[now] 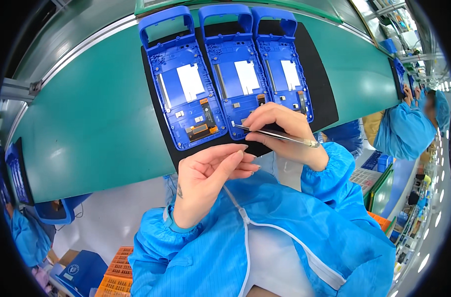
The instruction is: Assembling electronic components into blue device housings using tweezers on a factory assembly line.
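Observation:
Three blue plastic housings with open loop-shaped ends lie side by side: a left one (173, 121), a middle one (225, 108) and a right one (272, 62). Tweezers (277, 134) are gripped by my right hand (287, 121), their tip over the lower end of the middle housing. By that tip is a small white piece (233, 123); whether the tweezers pinch it I cannot tell. My left hand (200, 178) is closed in a pinch below the middle housing, and anything between its fingertips is hidden. A dark flex cable (207, 118) sits inside the left housing.
Under the housings is a black mat (322, 84) on a green worktable (101, 114). Co-workers in blue smocks are at the far right (401, 128) and far left (27, 237). Orange crates (115, 277) and a blue bin (82, 272) stand at lower left.

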### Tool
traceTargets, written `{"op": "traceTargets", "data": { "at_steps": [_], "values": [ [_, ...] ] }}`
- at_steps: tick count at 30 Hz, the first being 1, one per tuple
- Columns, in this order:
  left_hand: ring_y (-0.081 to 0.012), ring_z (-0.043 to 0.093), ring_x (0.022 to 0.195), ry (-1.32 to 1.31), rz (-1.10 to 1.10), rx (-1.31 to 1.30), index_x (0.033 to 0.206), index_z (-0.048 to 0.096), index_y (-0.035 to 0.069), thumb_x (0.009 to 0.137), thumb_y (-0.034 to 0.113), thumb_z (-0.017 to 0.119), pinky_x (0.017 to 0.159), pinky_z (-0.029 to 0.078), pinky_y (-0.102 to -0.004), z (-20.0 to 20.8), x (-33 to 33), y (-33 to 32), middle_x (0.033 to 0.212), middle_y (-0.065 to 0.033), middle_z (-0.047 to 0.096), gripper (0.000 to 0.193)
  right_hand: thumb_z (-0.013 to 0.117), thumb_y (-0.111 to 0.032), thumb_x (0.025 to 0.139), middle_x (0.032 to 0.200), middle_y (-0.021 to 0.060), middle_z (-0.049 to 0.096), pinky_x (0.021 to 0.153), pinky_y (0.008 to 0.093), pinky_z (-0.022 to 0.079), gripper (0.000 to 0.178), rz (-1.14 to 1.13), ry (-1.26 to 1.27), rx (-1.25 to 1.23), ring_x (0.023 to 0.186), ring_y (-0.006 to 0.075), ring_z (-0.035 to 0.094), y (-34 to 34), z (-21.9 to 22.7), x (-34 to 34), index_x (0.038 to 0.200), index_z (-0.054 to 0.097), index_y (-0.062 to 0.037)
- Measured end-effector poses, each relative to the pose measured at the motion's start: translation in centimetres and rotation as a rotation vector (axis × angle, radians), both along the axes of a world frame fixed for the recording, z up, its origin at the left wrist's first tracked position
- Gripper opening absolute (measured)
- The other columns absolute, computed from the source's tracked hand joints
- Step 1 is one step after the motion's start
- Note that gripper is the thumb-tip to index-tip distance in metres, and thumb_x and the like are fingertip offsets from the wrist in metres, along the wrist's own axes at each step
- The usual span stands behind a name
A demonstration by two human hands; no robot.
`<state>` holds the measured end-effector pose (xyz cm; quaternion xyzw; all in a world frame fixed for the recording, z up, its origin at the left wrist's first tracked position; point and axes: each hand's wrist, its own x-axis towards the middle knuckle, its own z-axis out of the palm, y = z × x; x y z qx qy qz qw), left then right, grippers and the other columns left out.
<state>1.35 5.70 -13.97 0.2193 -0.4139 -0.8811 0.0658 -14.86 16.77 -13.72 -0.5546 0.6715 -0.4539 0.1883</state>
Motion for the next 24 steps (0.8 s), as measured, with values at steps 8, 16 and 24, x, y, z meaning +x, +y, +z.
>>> {"op": "traceTargets", "data": {
  "at_steps": [8,16,24],
  "values": [
    [-0.0266,0.064,0.086,0.01,0.01,0.003,0.109,0.055,-0.008,0.089,0.005,0.05,0.075,0.053,-0.0308,-0.12,-0.1,0.14,0.095,-0.0203,0.062,0.024,0.072,0.003,0.066,0.086,0.0099,0.063,0.073,0.0298,0.051,0.021,0.011,0.013,-0.038,0.083,0.0214,0.062,0.11,-0.05,-0.05,0.081,0.059,-0.0027],
    [-0.0281,0.062,0.093,0.025,0.022,-0.012,0.111,0.053,-0.008,0.089,0.004,0.049,0.081,0.052,-0.0321,-0.19,-0.25,0.3,0.1,-0.02,0.061,0.025,0.072,0.003,0.067,0.086,0.01,0.063,0.073,0.0296,0.05,0.02,-0.006,0.007,-0.07,0.083,0.0218,0.062,0.2,-0.54,0.16,0.081,0.058,-0.0027],
    [-0.0283,0.061,0.094,0.02,0.016,-0.014,0.112,0.052,-0.008,0.089,0.005,0.049,0.083,0.051,-0.0328,-0.17,-0.23,0.29,0.102,-0.02,0.06,0.026,0.07,0.001,0.07,0.087,0.0097,0.061,0.068,0.0271,0.051,0.018,0.0,0.033,-0.096,0.08,0.0203,0.061,0.28,-0.55,0.05,0.083,0.058,-0.0015]
  ]
}}
